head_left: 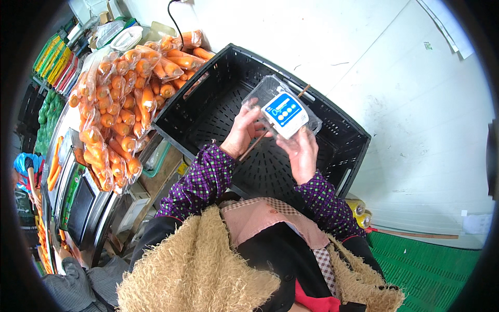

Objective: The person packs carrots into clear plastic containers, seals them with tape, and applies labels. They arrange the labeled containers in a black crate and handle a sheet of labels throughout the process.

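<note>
A clear plastic box (264, 89) with a blue and white label (285, 109) is held up between my two hands, above a large black slotted crate (353, 126). My left hand (244, 127) grips its left end, fingers curled round the edge. At the near right side, my right hand (303, 156) pinches it, the thumb close to the label. Whether anything lies inside the box is hidden by the label. A thin brown stick (253, 146) runs slantwise behind the box, near my left fingers; what it rests on is unclear.
Bagged carrots (122, 112) are heaped to the left of the crate. Beyond them stands a white basket (126, 38). A dark scale-like device (80, 208) sits at lower left, near another person's grey sleeve (73, 283). A green slatted mat (426, 270) covers the lower right.
</note>
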`<state>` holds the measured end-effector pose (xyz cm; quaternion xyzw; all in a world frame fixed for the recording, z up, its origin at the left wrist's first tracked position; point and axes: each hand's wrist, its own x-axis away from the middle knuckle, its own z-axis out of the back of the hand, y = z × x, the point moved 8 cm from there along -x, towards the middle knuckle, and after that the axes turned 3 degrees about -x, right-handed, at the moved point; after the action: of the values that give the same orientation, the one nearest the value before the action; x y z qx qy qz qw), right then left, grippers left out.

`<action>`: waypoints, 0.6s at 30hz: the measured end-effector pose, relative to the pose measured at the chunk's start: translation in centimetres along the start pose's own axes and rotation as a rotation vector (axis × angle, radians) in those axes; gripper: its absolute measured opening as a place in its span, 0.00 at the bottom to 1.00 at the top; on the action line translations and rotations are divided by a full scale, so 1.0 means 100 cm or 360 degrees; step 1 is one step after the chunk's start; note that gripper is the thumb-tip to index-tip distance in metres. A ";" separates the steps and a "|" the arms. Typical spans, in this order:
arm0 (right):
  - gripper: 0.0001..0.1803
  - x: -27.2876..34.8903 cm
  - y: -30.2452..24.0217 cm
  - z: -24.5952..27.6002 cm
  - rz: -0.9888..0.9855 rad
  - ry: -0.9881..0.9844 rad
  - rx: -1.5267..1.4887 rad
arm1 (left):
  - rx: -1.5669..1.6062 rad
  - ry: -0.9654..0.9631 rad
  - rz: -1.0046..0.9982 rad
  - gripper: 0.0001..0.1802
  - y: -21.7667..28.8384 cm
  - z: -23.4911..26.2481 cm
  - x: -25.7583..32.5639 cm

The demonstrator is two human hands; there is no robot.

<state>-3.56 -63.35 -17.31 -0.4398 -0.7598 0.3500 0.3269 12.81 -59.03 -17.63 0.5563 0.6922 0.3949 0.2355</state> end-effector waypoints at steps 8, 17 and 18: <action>0.26 0.031 0.028 -0.016 -0.0411 -0.0517 0.0308 | -0.0179 0.0109 0.0029 0.45 0.030 0.027 0.026; 0.63 0.101 -0.048 -0.086 0.0766 -0.0909 0.1110 | -0.0688 0.0194 0.0298 0.22 0.092 0.028 0.152; 0.62 0.104 -0.062 -0.097 0.1034 -0.0936 0.1291 | -0.0708 0.0224 0.0325 0.21 0.085 0.037 0.162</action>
<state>-2.66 -53.92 -5.02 -0.3744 -0.4506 0.8013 0.1208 16.18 -41.90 -11.05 0.5290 0.5433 0.5969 0.2621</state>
